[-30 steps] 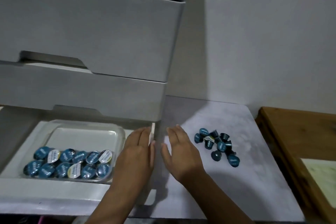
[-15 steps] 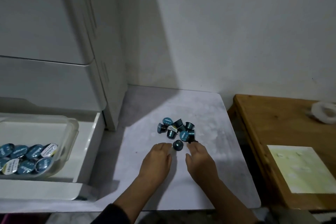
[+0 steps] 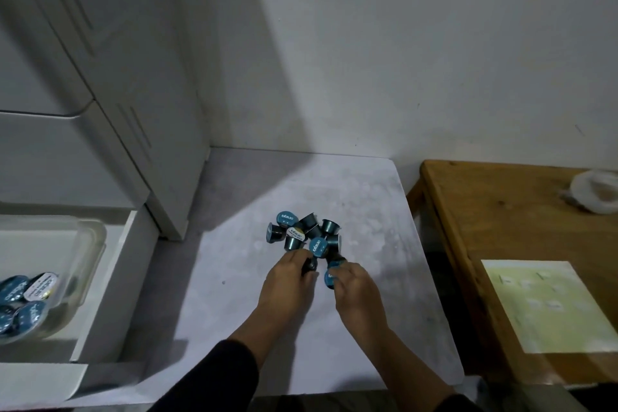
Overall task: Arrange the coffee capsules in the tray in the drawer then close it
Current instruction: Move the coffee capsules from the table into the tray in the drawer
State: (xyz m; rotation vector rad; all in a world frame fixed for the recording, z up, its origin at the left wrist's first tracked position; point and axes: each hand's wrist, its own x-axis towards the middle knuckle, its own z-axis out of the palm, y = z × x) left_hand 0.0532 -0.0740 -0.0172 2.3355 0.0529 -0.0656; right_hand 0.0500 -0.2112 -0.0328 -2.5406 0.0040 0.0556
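Both hands reach into a heap of teal coffee capsules at the centre of the frame, with the open drawer at lower left.

At the lower left edge, the clear plastic tray (image 3: 87, 244) sits in the open white drawer (image 3: 110, 281), holding round teal and white-lidded capsules (image 3: 28, 298) laid lids up. Above stands the white drawer cabinet (image 3: 100, 104). On the pale grey tabletop (image 3: 207, 311) at centre lies the loose pile of teal coffee capsules (image 3: 302, 234), tipped every way, some lids up, some on their sides. The left hand (image 3: 287, 284) curls its fingers round a dark capsule (image 3: 309, 266) at the pile's near edge; just right, the right hand (image 3: 354, 291) pinches a teal capsule (image 3: 331, 278), lid facing left. At right, a brown wooden table (image 3: 485, 211) carries a pale yellow sheet (image 3: 548, 304) and a white roll (image 3: 595, 191), well apart from the pile.
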